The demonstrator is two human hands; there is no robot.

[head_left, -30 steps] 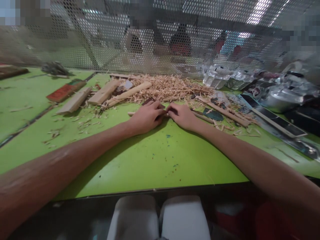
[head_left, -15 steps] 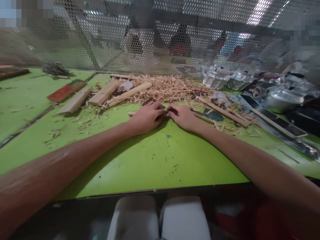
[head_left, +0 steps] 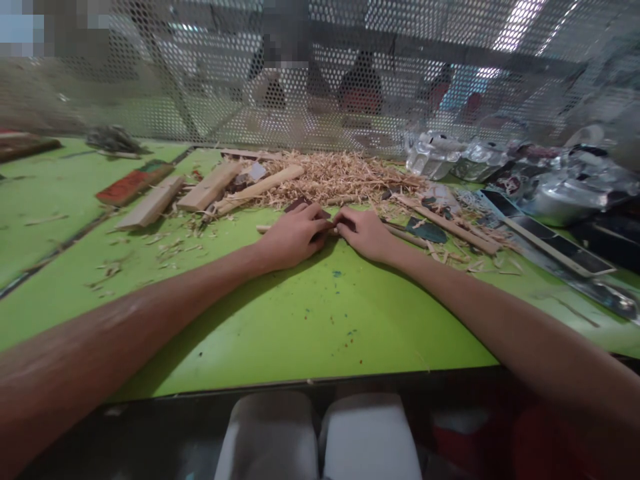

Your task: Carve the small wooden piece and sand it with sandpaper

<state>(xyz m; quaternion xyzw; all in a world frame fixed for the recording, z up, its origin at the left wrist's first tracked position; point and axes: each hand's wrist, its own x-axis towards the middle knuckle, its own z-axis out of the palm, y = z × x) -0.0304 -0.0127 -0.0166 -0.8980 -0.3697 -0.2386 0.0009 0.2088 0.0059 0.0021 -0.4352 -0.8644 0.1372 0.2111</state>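
Note:
My left hand (head_left: 293, 235) is closed over a thin wooden stick (head_left: 263, 229), whose pale left end pokes out beside the wrist. My right hand (head_left: 364, 232) meets it fingertip to fingertip, with thumb and fingers pinched on the stick's other end; the fingers hide most of that part. Just beyond the left knuckles shows a dark reddish-brown piece that looks like sandpaper (head_left: 299, 203); whether the hand touches it I cannot tell. Another thin wooden rod (head_left: 407, 235) lies right of my right hand, near a dark green scrap (head_left: 426, 229).
A heap of wood shavings (head_left: 350, 175) lies behind my hands on the green table (head_left: 300, 333). Wooden blocks (head_left: 207, 185) and a red-painted block (head_left: 131, 185) lie left. At right are a wooden strip (head_left: 450, 225) and foil-like silver objects (head_left: 435, 155). A perforated metal screen (head_left: 320, 87) stands behind.

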